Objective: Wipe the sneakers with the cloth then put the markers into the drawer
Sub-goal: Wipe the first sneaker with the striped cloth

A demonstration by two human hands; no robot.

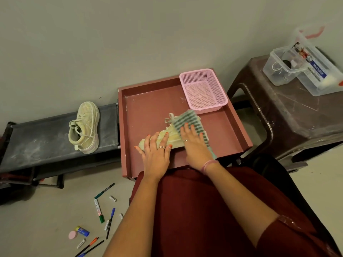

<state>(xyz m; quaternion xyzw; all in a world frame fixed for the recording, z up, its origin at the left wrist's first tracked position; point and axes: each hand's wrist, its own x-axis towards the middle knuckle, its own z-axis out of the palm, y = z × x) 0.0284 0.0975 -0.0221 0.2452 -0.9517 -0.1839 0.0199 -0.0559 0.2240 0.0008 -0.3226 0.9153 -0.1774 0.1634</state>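
Note:
A pale yellow sneaker lies on its side in the reddish drawer in front of me. My left hand rests flat on its toe end, fingers straight. My right hand presses a green-and-white striped cloth onto the sneaker's heel end, fingers spread. A second, dirty cream sneaker stands on the dark low shelf to the left. Several markers and pens lie scattered on the floor at lower left.
An empty pink mesh basket sits in the drawer's far right corner. A brown plastic stool on the right carries clear plastic boxes. Small caps, a glue stick and a pink round lid lie among the markers.

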